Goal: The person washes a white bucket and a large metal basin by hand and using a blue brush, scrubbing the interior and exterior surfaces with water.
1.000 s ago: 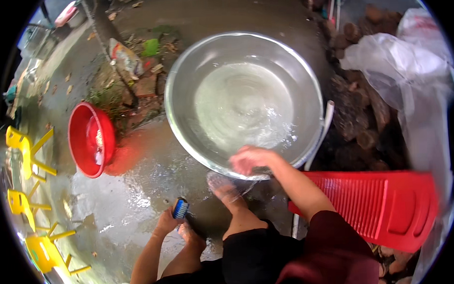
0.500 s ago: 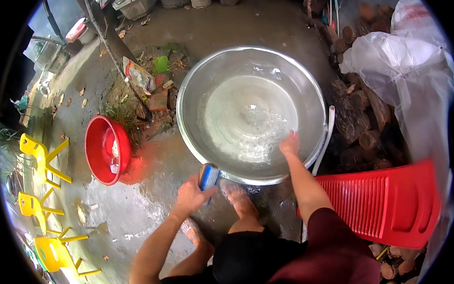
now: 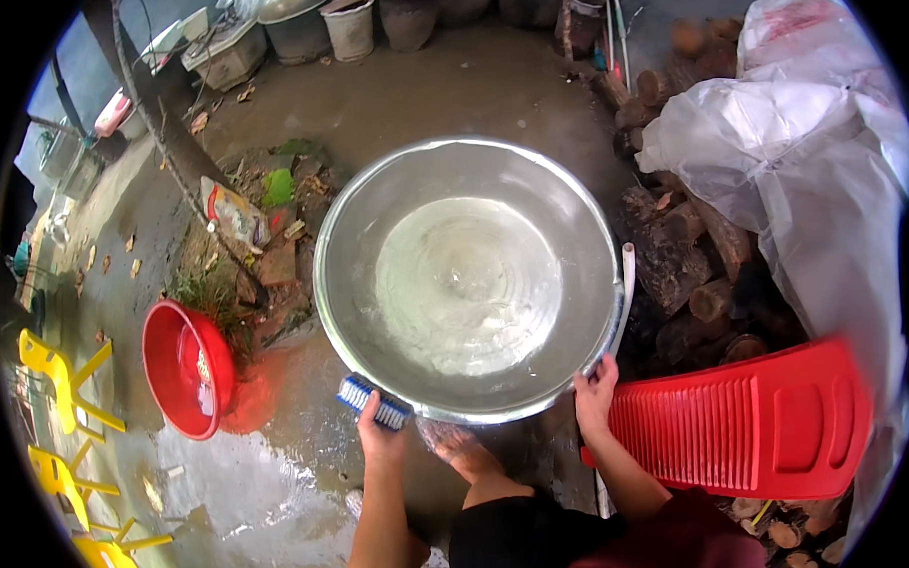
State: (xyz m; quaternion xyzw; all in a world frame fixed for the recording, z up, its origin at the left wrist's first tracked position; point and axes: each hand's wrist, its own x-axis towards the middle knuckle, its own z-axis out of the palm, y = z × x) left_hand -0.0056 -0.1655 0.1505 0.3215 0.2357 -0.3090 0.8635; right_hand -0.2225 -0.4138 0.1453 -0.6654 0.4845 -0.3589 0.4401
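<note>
A large round metal basin (image 3: pixel 592 194) stands on the wet ground in front of me, with what looks like shallow clear water over its bottom. My left hand (image 3: pixel 382 439) is closed on a blue scrub brush (image 3: pixel 363 397) with pale bristles facing up, close against the basin's near-left rim. At the near-right rim, my right hand (image 3: pixel 597 394) grips the edge, thumb and fingers around it. Just right of that hand lies a red ribbed washboard (image 3: pixel 700 431).
A red plastic tub (image 3: pixel 162 364) with a little water sits at left, near yellow chairs (image 3: pixel 63 383). A pale hose (image 3: pixel 628 278) runs beside the basin. Stacked logs (image 3: pixel 710 300) and plastic sheeting (image 3: pixel 780 152) line the right; pots (image 3: pixel 351 32) stand at the back.
My right hand has come out of the basin's inside and taken hold of its near-right rim. The brush has turned bristles up beside the rim. The whole view has shifted.
</note>
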